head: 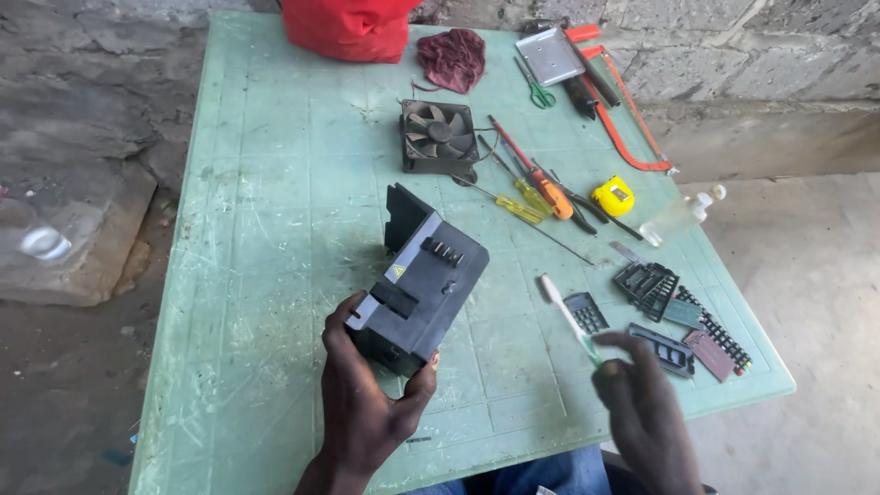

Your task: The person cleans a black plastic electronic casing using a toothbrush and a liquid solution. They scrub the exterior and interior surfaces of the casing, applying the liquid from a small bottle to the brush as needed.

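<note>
- Left hand (362,403) clamped around the near end of a black plastic housing (420,280), thumb on its left edge, fingers wrapped under the right side.
- Housing tilted up off the pale green table (266,229), far end rising toward the middle of the tabletop, a small yellow triangle sticker on its upper face.
- Right hand (646,412) pinching the handle of a toothbrush (566,316), white stem angled up and to the left, bristle head above the tabletop just right of the housing.
- Just beyond the toothbrush: a small dark ribbed plate (586,312), flat on the table.
- Right of that: several black plastic pieces and a small circuit board (710,353), clustered near the table's right edge.
- Farther out, past the housing: a black cooling fan (438,136), lying flat.
- Right of the fan: a yellow-handled screwdriver (518,207) and an orange-handled screwdriver (541,183), side by side, with a yellow tape measure (612,196) close by.
- Clear bottle (680,214) on its side near the right edge.
- At the far end: a dark red rag (452,58), green-handled scissors (539,90), a grey metal plate (550,55), a red-framed hacksaw (628,115).
- Red bag (348,27) at the far edge, cut off by the frame.
</note>
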